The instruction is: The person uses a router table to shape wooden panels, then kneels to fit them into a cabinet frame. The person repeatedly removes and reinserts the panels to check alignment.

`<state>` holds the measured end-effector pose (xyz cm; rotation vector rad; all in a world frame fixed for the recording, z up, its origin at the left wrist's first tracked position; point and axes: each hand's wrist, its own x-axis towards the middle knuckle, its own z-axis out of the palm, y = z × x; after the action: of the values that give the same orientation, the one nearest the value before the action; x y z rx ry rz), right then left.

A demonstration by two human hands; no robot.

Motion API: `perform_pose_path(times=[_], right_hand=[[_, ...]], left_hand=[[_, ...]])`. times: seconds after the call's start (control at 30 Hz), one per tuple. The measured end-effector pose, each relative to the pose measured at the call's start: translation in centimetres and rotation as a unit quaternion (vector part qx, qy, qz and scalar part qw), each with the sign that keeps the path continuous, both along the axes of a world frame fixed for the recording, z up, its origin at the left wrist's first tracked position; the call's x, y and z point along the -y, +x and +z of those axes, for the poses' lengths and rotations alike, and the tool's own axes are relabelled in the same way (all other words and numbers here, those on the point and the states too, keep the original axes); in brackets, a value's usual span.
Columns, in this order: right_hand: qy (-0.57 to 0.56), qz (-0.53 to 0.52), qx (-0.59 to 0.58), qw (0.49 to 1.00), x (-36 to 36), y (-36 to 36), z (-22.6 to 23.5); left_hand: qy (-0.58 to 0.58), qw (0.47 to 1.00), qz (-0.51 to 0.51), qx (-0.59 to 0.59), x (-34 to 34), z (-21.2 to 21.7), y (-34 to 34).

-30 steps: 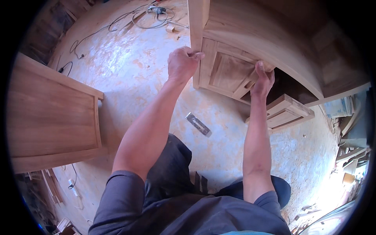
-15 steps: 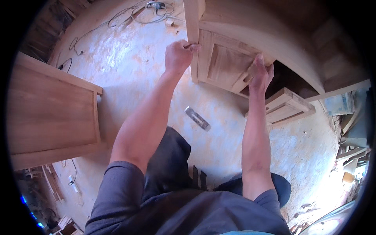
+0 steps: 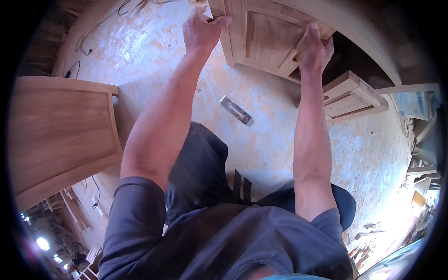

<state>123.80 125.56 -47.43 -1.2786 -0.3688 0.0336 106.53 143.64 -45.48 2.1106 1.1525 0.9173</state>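
Note:
A wooden cabinet with framed doors fills the upper right. My left hand [image 3: 201, 31] is closed at the cabinet's left corner post [image 3: 224, 37], its thumb laid across the wood; its other fingertips are partly hidden. My right hand [image 3: 318, 52] grips the free edge of the panelled cabinet door [image 3: 269, 39], thumb on the front face and fingers round the edge. A slot-like cut-out shows in this door beside the hand. To its right, a second cabinet door [image 3: 352, 99] stands swung outward, with the dark inside of the cabinet showing between them.
A dark, narrow block-like tool [image 3: 235, 110] with a pale end lies on the worn floor between my arms. Another wooden panelled piece [image 3: 65, 135] stands at left. Cables [image 3: 81, 46] run along the upper left floor. Wood scraps [image 3: 422, 170] are piled at right.
The view has shifted, so the cabinet and both hands sit higher in the picture. Each hand keeps its place on the wood, and the door looks about the same.

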Motion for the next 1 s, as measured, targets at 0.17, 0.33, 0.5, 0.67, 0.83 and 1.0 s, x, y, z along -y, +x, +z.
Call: perform_pose_path(times=[0.17,0.33,0.5,0.67,0.83,1.0], right_hand=[[-0.036,-0.028,0.014,0.999,0.1,0.7,-0.5],[0.023,0.003,-0.017,1.000,-0.1,-0.9,1.1],[0.027,-0.007,-0.020,0.999,0.0,-1.0,0.6],[-0.003,-0.031,0.001,1.000,-0.2,-0.4,-0.5],[-0.020,0.012,-0.010,1.000,0.3,-0.8,0.0],[-0.042,-0.035,0.019,0.998,2.4,-1.0,-0.3]], left_hand=[[-0.053,0.996,-0.060,-0.042,-0.2,1.2,0.1],[0.011,0.997,-0.041,-0.071,0.7,-0.8,1.4],[-0.082,0.995,-0.048,-0.041,2.7,-0.6,2.2],[-0.083,0.997,0.003,0.011,3.9,-1.7,3.2],[-0.093,0.995,0.013,0.027,4.2,-1.0,3.4],[-0.115,0.992,0.009,0.048,5.3,-0.7,4.7]])
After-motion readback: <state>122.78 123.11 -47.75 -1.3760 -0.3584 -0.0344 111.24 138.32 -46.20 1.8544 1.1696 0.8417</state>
